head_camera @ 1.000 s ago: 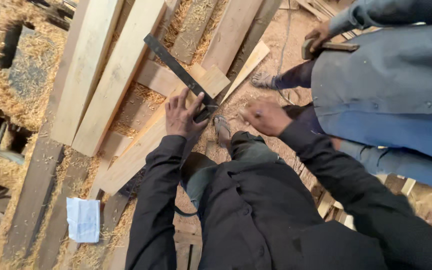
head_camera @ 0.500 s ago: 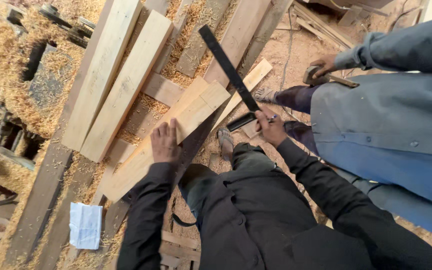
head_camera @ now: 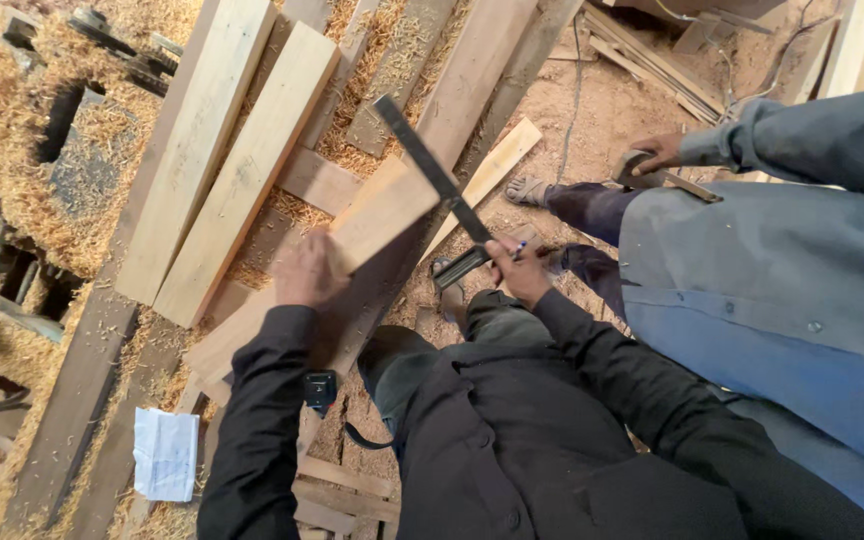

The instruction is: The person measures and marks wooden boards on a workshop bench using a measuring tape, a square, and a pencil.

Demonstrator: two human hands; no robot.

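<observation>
Right hand point(head_camera: 518, 270) is clamped on the stock of a black try square point(head_camera: 442, 200) and also pinches a blue pen point(head_camera: 518, 251); I see the blade slanting across the end of a pale plank point(head_camera: 352, 245). Left hand point(head_camera: 307, 270), blurred, presses flat on that plank, which lies among boards on the sawdust-strewn floor point(head_camera: 612, 110).

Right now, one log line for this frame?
left hand: on plank | right hand: holds try square, pen | bystander: alongside
</observation>
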